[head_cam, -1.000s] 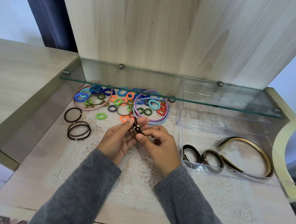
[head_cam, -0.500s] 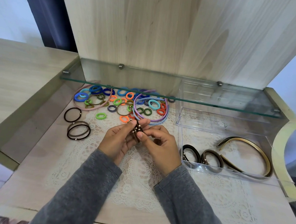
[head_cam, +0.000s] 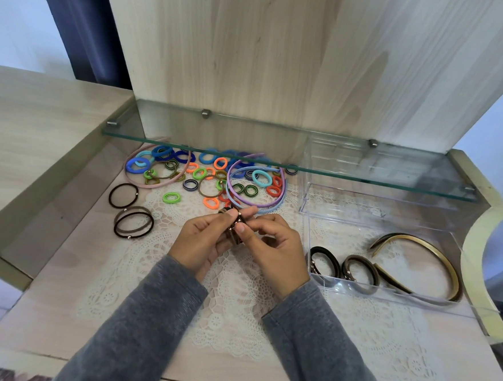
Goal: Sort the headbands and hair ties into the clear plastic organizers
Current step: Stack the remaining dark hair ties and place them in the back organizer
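Both hands meet over the lace mat and pinch a bunch of dark brown hair ties (head_cam: 236, 226) with small metal beads. My left hand (head_cam: 202, 240) holds the bunch from the left, my right hand (head_cam: 272, 251) from the right. A clear plastic organizer (head_cam: 397, 294) at the right holds two coiled dark hair ties (head_cam: 343, 266) and a gold and black headband (head_cam: 435, 262). A pile of colourful hair ties (head_cam: 204, 172) with pink, purple and blue headbands lies at the back under the glass shelf. Three dark hair ties (head_cam: 132, 211) lie at the left.
A glass shelf (head_cam: 276, 159) spans the back just above the pile. A second clear organizer (head_cam: 350, 209) stands behind the first. A raised wooden ledge (head_cam: 40, 134) borders the left side. A white lace mat (head_cam: 236, 308) covers the desk.
My hands have stayed in place; the fingers have shifted slightly on the dark hair ties.
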The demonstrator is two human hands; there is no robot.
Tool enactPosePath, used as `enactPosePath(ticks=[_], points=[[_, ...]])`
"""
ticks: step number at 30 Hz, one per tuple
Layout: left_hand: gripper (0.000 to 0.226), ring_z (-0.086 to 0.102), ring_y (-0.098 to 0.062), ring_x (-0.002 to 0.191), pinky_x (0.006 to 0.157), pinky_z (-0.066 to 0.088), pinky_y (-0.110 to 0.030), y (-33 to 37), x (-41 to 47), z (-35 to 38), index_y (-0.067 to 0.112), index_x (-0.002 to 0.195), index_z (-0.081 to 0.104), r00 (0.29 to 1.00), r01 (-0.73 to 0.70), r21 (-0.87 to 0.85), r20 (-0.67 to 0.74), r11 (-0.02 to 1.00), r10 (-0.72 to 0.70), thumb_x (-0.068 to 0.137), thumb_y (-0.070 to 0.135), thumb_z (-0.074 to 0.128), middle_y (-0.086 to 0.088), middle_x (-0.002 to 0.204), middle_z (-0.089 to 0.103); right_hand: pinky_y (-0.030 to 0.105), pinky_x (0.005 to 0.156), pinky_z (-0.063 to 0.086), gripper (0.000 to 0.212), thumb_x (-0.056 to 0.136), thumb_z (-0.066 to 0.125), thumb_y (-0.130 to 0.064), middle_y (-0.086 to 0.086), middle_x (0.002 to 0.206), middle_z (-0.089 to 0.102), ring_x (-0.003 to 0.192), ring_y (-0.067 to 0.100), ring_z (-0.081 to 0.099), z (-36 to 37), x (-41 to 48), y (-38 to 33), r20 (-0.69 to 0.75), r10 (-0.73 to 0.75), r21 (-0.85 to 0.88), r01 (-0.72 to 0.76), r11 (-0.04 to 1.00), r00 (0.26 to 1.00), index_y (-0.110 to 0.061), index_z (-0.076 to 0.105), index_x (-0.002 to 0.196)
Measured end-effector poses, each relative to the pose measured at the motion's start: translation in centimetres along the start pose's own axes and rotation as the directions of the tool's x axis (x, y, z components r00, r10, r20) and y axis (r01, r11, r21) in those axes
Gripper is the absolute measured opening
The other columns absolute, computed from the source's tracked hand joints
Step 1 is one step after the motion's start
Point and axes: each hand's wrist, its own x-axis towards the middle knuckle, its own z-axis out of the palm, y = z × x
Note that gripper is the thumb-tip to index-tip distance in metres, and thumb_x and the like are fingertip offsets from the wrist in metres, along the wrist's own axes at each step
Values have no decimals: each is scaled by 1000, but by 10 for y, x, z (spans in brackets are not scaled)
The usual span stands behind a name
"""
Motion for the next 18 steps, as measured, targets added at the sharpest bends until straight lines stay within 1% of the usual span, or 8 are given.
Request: enactPosePath(ticks=[3, 5, 7, 12, 15, 18], points=[[32, 69, -15, 97, 73, 56, -22, 1, 0, -1, -2, 107, 67, 1000, 4, -13, 6, 1000, -4, 87, 18, 51, -11, 109, 71, 37, 65, 46, 4, 78, 76, -16, 10, 89, 62, 82, 26, 58, 0, 0, -1, 8, 6, 9, -6, 1000, 1000, -16, 76, 82], [31, 69, -14, 96, 73, 56, -21, 1, 1, -2, -2, 108, 66, 1000, 3, -20, 9, 1000, -3, 89, 17, 49, -10, 110, 71, 34, 65, 45, 6, 78, 76, -18, 8, 89, 62, 81, 21, 59, 0, -1, -2, 17, 5, 3, -5, 1000, 1000, -17, 76, 84], [33, 68, -14, 96, 73, 56, -21, 1, 1, -3, -2, 108, 66, 1000, 3, -29, 11, 1000, -2, 88, 18, 50, -10, 111, 70, 34, 67, 46, 7, 79, 75, -19, 6, 90, 62, 81, 18, 59, 0, -1, -3, 21, 6, 2, -6, 1000, 1000, -18, 76, 86], [40, 68, -15, 98, 78, 56, -23, 3, 2, -4, -3, 111, 64, 1000, 3, -83, 19, 997, -1, 84, 23, 51, -12, 114, 69, 42, 70, 48, 8, 82, 72, -17, 12, 92, 61, 86, 28, 58, 0, 0, -1, 7, -12, 10, 11, 1000, 1000, -23, 75, 85], [43, 66, -16, 104, 81, 55, -23, 4, 2, -5, -3, 115, 62, 999, -4, -105, 33, 995, 7, 85, 25, 50, -11, 116, 68, 42, 69, 47, 10, 83, 70, -16, 5, 89, 59, 85, 28, 57, 0, 0, 0, 23, -18, 2, 18, 1000, 1000, -25, 74, 87], [44, 64, -17, 108, 81, 55, -22, 4, 2, -5, -1, 117, 61, 999, 2, -89, 34, 996, 1, 85, 27, 49, -9, 120, 67, 41, 69, 46, 10, 85, 68, -16, 0, 88, 57, 85, 27, 56, 0, 0, 1, 49, -20, -26, 21, 999, 999, -21, 74, 91]])
